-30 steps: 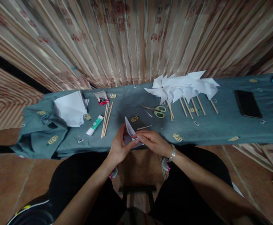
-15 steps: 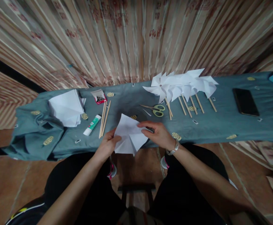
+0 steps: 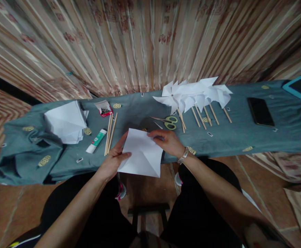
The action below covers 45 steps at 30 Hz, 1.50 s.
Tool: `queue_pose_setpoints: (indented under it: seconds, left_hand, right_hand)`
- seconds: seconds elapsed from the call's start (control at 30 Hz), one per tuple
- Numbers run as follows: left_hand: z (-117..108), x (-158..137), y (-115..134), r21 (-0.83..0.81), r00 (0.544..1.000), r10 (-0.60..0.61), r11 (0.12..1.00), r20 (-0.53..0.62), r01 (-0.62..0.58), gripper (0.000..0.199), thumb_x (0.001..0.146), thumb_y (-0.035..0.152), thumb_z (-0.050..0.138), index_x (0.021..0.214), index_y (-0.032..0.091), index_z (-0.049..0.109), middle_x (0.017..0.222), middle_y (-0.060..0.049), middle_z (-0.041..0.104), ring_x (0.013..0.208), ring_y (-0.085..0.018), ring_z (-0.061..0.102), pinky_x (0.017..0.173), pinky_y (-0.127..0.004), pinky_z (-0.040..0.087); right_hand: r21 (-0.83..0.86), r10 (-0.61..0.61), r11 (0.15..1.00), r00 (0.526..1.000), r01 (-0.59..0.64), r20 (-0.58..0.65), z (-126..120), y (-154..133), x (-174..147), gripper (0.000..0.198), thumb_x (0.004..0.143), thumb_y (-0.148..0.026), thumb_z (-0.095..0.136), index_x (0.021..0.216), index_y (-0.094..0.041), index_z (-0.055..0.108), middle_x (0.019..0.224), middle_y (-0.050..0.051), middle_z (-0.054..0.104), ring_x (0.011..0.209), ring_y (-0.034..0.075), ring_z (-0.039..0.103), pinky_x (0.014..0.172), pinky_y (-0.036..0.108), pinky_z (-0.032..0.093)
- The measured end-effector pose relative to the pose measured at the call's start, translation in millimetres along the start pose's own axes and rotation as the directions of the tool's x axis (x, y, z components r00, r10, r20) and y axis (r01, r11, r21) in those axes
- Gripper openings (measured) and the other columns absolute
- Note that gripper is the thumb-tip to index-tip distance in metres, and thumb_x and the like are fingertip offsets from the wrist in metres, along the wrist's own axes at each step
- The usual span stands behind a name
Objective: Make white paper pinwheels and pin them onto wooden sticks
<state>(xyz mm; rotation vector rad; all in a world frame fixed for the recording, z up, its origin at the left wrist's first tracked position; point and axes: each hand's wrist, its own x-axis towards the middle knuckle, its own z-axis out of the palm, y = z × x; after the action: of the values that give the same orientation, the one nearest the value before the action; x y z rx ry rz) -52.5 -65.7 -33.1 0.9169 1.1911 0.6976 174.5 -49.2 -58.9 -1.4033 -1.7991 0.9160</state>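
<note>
While finished-looking paper pinwheels [image 3: 191, 96] lay beyond and right of the scissors [image 3: 171, 123], my left fingers [image 3: 125, 156] and right fingers [image 3: 157, 133] pinched a creased, apparently uncut sheet [image 3: 142, 148] nearer me; left of the scissors, loose sticks [image 3: 112, 132] and stacked paper [image 3: 66, 120] lay unused.

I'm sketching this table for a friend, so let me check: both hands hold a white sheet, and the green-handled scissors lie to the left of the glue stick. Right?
Not quite: the green-handled scissors lie to the right of the glue stick, as the head view shows. The left hand and right hand do hold a white sheet.
</note>
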Motion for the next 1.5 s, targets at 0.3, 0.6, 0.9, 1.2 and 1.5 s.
queue_pose_setpoints:
  seconds: [0.3, 0.6, 0.9, 1.2, 1.5]
  left_hand:
    - [-16.6, 28.8, 4.5, 0.097, 0.985, 0.157, 0.984, -0.072, -0.149, 0.095, 0.065, 0.026, 0.067, 0.151, 0.02, 0.029, 0.1, -0.004, 0.074, 0.075, -0.019, 0.069, 0.066, -0.03, 0.055]
    - [-24.1, 60.6, 19.8, 0.242, 0.878, 0.458, 0.876, -0.14, -0.418, 0.064, 0.066, 0.023, 0.065, 0.13, 0.021, 0.061, 0.133, -0.008, 0.062, 0.112, -0.024, 0.062, 0.09, -0.033, 0.053]
    - [-39.8, 74.3, 21.4, 0.138, 0.894, 0.347, 0.937, -0.283, -0.32, 0.072, 0.053, 0.031, 0.085, 0.12, 0.014, 0.066, 0.099, -0.005, 0.071, 0.072, -0.013, 0.061, 0.065, -0.024, 0.051]
    - [-42.5, 82.7, 36.2, 0.237, 0.852, 0.43, 0.898, -0.298, -0.371, 0.075, 0.054, 0.027, 0.083, 0.124, 0.012, 0.063, 0.109, -0.009, 0.069, 0.082, -0.016, 0.063, 0.066, -0.024, 0.051]
    - [-35.9, 89.0, 45.7, 0.035, 0.924, 0.308, 0.951, -0.225, -0.309, 0.078, 0.051, 0.024, 0.083, 0.125, 0.013, 0.062, 0.086, -0.003, 0.07, 0.063, -0.012, 0.06, 0.056, -0.021, 0.049]
  right_hand:
    - [-0.704, 0.058, 0.698, 0.99, -0.133, -0.13, -35.2, 14.2, 22.3, 0.037, 0.095, -0.013, 0.042, 0.127, -0.007, 0.059, 0.125, 0.018, 0.064, 0.119, 0.028, 0.056, 0.104, 0.039, 0.042]
    - [-0.829, 0.189, 0.534, 0.979, -0.164, -0.072, -39.5, 2.5, 13.9, 0.033, 0.092, -0.016, 0.045, 0.12, -0.01, 0.062, 0.112, 0.02, 0.067, 0.104, 0.033, 0.06, 0.083, 0.038, 0.047]
    - [-0.343, 0.375, 0.85, 0.917, -0.4, -0.138, -59.0, 11.9, 11.2, 0.033, 0.078, -0.027, 0.067, 0.109, -0.016, 0.068, 0.089, 0.011, 0.076, 0.077, 0.025, 0.07, 0.065, 0.034, 0.051]
    - [0.658, 0.411, 0.621, 0.892, -0.426, 0.19, -54.0, 6.2, -29.8, 0.051, 0.066, -0.046, 0.082, 0.112, -0.027, 0.07, 0.096, 0.008, 0.076, 0.073, 0.018, 0.071, 0.057, 0.027, 0.055]
    - [0.29, 0.354, 0.861, 0.902, -0.418, 0.247, -50.7, 8.5, -37.2, 0.047, 0.069, -0.044, 0.082, 0.112, -0.028, 0.073, 0.091, 0.005, 0.075, 0.08, 0.02, 0.068, 0.071, 0.033, 0.055]
